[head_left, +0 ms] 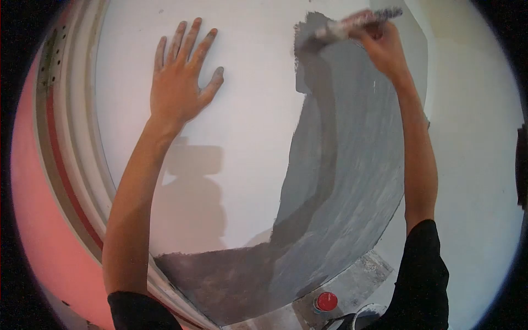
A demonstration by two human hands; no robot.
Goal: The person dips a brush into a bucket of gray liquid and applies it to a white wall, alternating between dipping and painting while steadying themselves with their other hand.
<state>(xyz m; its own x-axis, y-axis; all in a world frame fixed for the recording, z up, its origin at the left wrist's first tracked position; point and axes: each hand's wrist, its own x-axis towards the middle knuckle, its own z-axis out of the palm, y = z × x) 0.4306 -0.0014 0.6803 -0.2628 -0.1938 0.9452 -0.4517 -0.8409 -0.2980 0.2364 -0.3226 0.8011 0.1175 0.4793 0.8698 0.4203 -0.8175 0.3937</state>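
My right hand [381, 47] grips a paintbrush [360, 22] by its paint-smeared handle, up at the top right of the wall panel. The bristles are blurred and meet the upper end of the grey paint [357, 121]. That grey coat runs down the right side and along the bottom of the white surface [253, 126]. Flat on the bare white part, at the upper left, lies my left hand [179, 82] with its fingers spread and nothing in it. Grey smudges show on its fingertips.
A ridged frame [74, 137] with a red stripe borders the panel on the left, beside a pink wall [38, 203]. Below stand a red-lidded jar [326, 301] and a partly hidden container [369, 314] on a stained ledge [357, 280]. A pale wall [473, 137] lies to the right.
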